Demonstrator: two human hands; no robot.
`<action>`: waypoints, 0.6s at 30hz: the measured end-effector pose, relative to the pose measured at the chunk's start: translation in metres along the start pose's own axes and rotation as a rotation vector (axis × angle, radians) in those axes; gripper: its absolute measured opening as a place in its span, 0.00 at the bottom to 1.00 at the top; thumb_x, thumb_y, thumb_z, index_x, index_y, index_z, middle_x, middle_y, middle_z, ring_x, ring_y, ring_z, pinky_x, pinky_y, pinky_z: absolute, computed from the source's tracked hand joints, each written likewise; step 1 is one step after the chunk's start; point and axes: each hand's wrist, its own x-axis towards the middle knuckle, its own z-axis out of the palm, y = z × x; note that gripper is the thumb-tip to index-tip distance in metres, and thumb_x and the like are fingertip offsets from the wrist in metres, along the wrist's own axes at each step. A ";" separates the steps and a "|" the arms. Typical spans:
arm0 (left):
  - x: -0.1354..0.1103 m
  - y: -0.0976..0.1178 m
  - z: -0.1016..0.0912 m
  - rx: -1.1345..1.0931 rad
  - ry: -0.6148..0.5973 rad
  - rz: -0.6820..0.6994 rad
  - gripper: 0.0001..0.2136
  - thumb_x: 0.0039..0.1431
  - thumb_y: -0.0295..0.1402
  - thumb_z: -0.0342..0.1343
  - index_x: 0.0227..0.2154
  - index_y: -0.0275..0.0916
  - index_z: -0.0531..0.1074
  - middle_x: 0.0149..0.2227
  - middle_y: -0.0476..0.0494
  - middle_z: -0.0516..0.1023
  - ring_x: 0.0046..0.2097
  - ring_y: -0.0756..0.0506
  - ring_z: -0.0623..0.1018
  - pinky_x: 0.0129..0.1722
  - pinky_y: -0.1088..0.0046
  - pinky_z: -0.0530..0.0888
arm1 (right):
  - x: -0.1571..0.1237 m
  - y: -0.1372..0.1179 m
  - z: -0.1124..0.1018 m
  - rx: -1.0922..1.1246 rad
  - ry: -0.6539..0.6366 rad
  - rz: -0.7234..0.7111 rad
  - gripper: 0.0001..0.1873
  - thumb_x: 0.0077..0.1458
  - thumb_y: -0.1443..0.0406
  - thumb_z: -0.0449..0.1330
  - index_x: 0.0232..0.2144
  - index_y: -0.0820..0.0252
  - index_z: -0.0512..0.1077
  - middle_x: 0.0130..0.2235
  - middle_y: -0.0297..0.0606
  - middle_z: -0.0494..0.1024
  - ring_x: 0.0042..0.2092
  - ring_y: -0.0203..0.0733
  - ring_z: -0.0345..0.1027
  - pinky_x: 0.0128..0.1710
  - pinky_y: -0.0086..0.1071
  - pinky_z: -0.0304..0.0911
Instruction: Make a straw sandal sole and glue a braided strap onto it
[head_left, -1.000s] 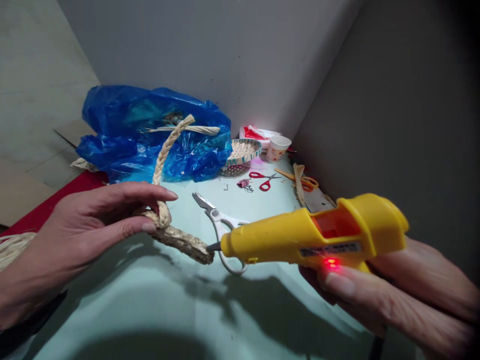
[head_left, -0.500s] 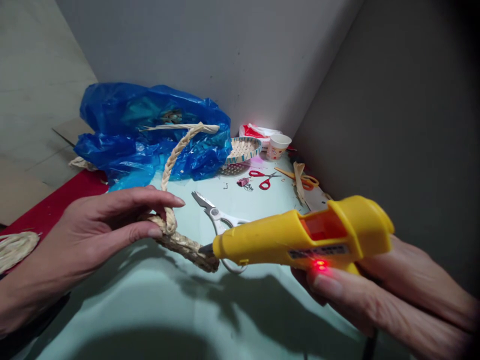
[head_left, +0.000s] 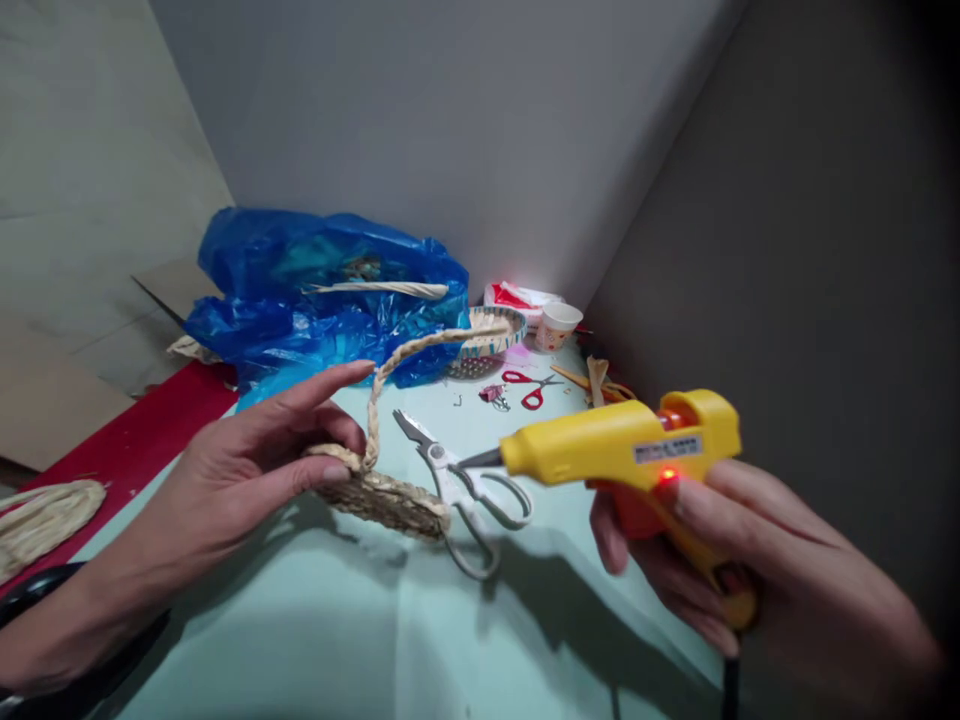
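Between the thumb and fingers of my left hand (head_left: 259,450) is a flat woven straw piece (head_left: 394,505), its edge turned toward me. A pale braided straw cord (head_left: 405,355) rises from its top and curves off to the right, its far end loose. My right hand (head_left: 750,540) is wrapped round the handle of a yellow glue gun (head_left: 600,445), whose red light is lit. The gun's dark nozzle points left, apart from the straw piece. White-handled scissors (head_left: 450,470) lie on the table behind the nozzle and the straw.
A blue plastic bag (head_left: 322,300) sits at the back. Near the wall are a small woven basket (head_left: 499,345), a paper cup (head_left: 559,330), and red-handled scissors (head_left: 532,390). A straw bundle (head_left: 49,520) lies on red cloth at left. A cable hangs from the gun.
The glue gun has moved back to the right, its nozzle leaving the straw piece's edge. The braided cord has swung over to the right, and my left index finger has lifted.
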 end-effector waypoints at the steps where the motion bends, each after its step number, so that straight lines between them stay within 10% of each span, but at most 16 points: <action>1: 0.001 0.000 0.000 -0.013 0.025 -0.011 0.24 0.54 0.35 0.66 0.53 0.66 0.74 0.31 0.55 0.81 0.31 0.51 0.79 0.30 0.84 0.78 | 0.004 0.001 0.001 0.122 -0.004 0.047 0.26 0.56 0.44 0.58 0.27 0.59 0.80 0.17 0.32 0.64 0.18 0.30 0.56 0.16 0.22 0.55; 6: 0.004 0.008 0.002 -0.028 0.191 -0.209 0.09 0.51 0.39 0.67 0.37 0.49 0.81 0.34 0.50 0.81 0.35 0.47 0.80 0.30 0.81 0.76 | 0.015 0.026 -0.007 0.458 0.098 0.181 0.25 0.54 0.48 0.65 0.21 0.64 0.75 0.21 0.34 0.68 0.20 0.29 0.57 0.19 0.21 0.58; 18: -0.001 0.026 0.008 0.053 0.227 -0.339 0.16 0.48 0.48 0.66 0.36 0.45 0.84 0.41 0.44 0.87 0.41 0.38 0.83 0.38 0.69 0.79 | 0.010 0.077 -0.021 0.214 0.148 0.348 0.24 0.53 0.47 0.65 0.23 0.64 0.72 0.19 0.31 0.68 0.18 0.28 0.56 0.18 0.22 0.53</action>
